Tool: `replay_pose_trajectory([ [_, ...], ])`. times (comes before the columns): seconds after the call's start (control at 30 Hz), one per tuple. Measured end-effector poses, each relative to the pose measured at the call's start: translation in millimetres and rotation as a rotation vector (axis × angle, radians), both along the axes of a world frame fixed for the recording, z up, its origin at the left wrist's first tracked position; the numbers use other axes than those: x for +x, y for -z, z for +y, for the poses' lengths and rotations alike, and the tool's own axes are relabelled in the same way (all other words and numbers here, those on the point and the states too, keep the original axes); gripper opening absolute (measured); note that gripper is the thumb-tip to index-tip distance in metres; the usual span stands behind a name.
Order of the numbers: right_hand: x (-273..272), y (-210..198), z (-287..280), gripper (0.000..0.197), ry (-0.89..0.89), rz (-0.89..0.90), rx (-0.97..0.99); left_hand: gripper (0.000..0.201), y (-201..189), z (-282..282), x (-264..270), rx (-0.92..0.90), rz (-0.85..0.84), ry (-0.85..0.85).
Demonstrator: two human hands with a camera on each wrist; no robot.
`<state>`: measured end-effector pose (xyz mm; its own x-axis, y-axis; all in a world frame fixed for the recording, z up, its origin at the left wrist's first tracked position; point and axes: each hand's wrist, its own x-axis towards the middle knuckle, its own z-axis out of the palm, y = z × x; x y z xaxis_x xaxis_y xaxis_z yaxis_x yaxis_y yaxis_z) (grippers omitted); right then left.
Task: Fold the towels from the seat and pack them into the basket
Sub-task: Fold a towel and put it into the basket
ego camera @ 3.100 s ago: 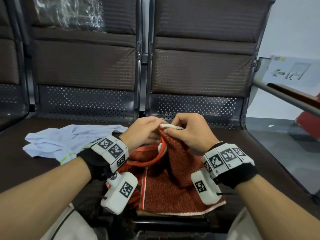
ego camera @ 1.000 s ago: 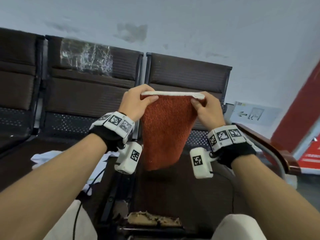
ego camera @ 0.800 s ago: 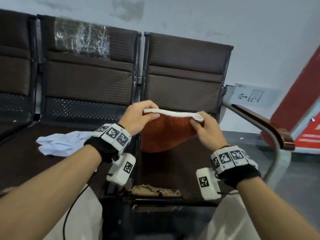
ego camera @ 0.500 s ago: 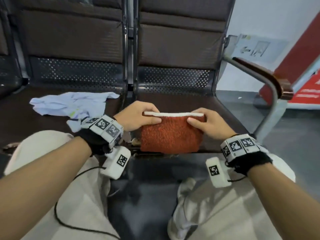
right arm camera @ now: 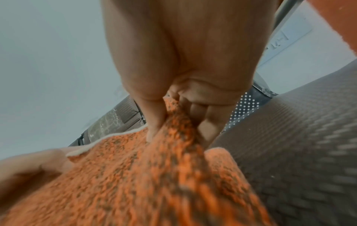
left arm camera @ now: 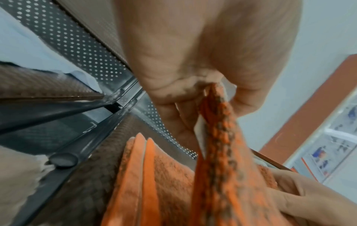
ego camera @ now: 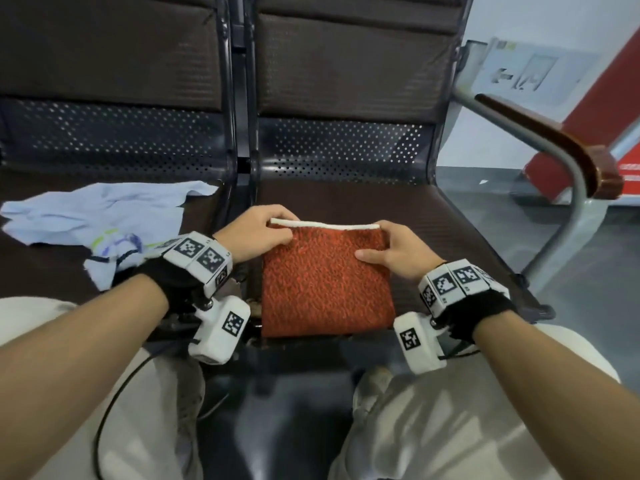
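the orange towel [ego camera: 325,285] lay folded on the right seat [ego camera: 443,244], its near edge at the seat's front lip and its white-trimmed far edge held up off the layers beneath. the left hand [ego camera: 258,237] pinched the far-left corner, thumb above and fingers curled below; the left wrist view showed the trim caught between thumb and fingers, with lower layers lying on the seat under it. the right hand [ego camera: 394,251] pinched the far-right corner the same way, thumb on top of the pile; the right wrist view confirmed cloth gripped between thumb and fingers.

the step in hand appeared to be laying down the fold. to do it well:
- both corners should be lowered together so the trimmed edge stayed straight and square with the layers below.
- tension between the hands should be kept light; too much would drag the lower layers toward the seat's front lip.
- the edges should be checked for alignment before either pinch was let go, then the surface pressed flat.

a pale blue towel [ego camera: 93,216] lay crumpled on the left seat [ego camera: 41,271], not yet folded. the basket was not visible in any view, so packing looked well off.
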<state>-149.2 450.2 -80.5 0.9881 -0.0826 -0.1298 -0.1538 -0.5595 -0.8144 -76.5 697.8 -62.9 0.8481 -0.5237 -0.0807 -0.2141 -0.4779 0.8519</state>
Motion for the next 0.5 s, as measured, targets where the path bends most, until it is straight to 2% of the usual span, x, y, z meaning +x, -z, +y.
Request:
replay_pose_trajectory([
  [0.07, 20, 7, -3, 0.025, 0.031, 0.011, 0.006, 0.022, 7, -5, 19, 0.027, -0.002, -0.038],
  [0.13, 37, 17, -7, 0.034, 0.06, 0.042, -0.042, 0.021, 17, -10, 36, 0.09, -0.006, -0.059],
  [0.27, 52, 27, -8, 0.047, 0.062, 0.096, -0.293, 0.024, 40, -14, 57, 0.231, -0.023, -0.102],
  [0.37, 41, 23, -1, 0.032, -0.025, -0.044, -0.504, 0.035, 55, -15, 58, 0.318, -0.073, -0.072],
  [0.43, 29, 13, 5, 0.022, -0.127, -0.117, -0.548, 0.043, 59, -15, 53, 0.314, -0.159, -0.075],
  [0.5, 15, 2, 8, 0.016, -0.275, -0.075, -0.514, 0.045, 57, -15, 46, 0.265, -0.282, -0.086],
])
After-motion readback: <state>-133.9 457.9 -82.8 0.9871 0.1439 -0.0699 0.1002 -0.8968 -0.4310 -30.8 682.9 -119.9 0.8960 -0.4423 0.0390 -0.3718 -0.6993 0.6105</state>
